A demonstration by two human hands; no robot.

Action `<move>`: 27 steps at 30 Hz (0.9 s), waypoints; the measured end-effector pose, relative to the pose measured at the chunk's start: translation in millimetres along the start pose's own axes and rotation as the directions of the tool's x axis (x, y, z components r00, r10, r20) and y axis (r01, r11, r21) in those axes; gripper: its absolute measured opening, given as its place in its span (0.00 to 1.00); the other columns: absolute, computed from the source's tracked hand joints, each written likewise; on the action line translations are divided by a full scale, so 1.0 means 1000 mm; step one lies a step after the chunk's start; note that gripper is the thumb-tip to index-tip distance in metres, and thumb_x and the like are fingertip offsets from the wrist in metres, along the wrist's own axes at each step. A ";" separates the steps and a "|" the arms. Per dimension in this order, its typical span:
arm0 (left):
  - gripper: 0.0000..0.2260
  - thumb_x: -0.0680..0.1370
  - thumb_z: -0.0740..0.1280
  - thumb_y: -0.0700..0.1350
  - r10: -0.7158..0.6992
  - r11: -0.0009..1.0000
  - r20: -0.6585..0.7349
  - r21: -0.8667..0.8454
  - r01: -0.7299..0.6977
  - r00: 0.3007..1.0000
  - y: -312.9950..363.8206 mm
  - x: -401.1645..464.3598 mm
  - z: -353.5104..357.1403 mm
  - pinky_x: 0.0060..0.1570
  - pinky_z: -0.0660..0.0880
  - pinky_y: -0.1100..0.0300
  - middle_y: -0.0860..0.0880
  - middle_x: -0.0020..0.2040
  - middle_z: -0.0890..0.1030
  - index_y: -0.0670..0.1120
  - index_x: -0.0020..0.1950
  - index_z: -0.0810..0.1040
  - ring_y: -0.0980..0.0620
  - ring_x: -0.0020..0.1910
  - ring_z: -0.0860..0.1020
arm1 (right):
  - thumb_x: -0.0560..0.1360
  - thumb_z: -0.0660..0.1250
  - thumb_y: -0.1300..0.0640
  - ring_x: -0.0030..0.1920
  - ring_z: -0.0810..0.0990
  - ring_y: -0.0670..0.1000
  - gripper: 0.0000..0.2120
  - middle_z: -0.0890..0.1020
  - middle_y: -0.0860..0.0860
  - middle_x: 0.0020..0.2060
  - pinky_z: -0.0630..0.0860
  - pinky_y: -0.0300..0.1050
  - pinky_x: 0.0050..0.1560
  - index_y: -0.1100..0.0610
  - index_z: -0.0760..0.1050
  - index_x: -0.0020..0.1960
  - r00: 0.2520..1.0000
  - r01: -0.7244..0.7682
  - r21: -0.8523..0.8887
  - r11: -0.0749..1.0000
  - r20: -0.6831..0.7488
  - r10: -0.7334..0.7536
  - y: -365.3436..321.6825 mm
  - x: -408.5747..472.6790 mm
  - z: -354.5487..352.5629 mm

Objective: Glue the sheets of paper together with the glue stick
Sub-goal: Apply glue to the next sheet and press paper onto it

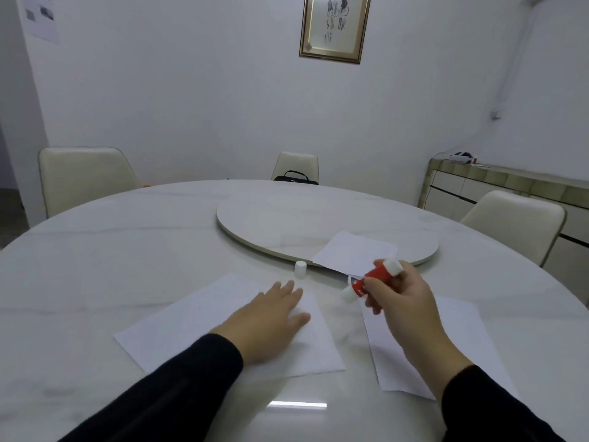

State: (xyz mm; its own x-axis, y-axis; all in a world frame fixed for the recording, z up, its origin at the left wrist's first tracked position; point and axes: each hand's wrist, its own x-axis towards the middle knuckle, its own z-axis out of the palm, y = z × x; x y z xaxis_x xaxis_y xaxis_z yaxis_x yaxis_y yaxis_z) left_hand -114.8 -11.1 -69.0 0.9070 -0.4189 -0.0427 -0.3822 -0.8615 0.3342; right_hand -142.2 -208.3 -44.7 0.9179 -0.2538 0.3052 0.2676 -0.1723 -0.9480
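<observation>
White marble table (127,250): the left hand (271,317) presses flat, fingers straight, on one paper sheet (191,327); the right hand (398,301) grips the uncapped glue stick (371,280) just above it. Its cap (300,268) stands near. Loosened pressure could let the sheet slide or wrinkle.

At lower centre, a paper sheet (204,327) is pressed flat on the table (127,250) by the left hand (271,317); right of centre, an uncapped red glue stick (371,279) is held in the right hand (404,301), its white cap (300,268) standing upright just above the sheet.
</observation>
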 end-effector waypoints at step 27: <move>0.27 0.81 0.46 0.56 -0.021 0.984 0.032 0.176 0.015 0.999 -0.003 0.003 0.020 0.76 0.43 0.56 0.53 0.79 0.44 0.50 0.78 0.44 0.56 0.77 0.44 | 0.68 0.67 0.57 0.35 0.71 0.48 0.08 0.78 0.54 0.39 0.71 0.44 0.39 0.58 0.71 0.44 0.904 0.184 -0.500 0.846 0.424 0.055 0.001 -0.013 0.021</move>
State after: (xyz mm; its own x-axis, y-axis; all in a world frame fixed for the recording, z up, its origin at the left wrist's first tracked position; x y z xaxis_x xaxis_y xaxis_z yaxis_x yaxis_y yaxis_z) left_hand -114.1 -15.4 -89.2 0.9085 -0.4102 -0.0799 -0.3942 -0.9046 0.1622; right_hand -147.5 -185.3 -51.1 0.9686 0.1653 0.1858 0.2485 -0.6685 -0.7009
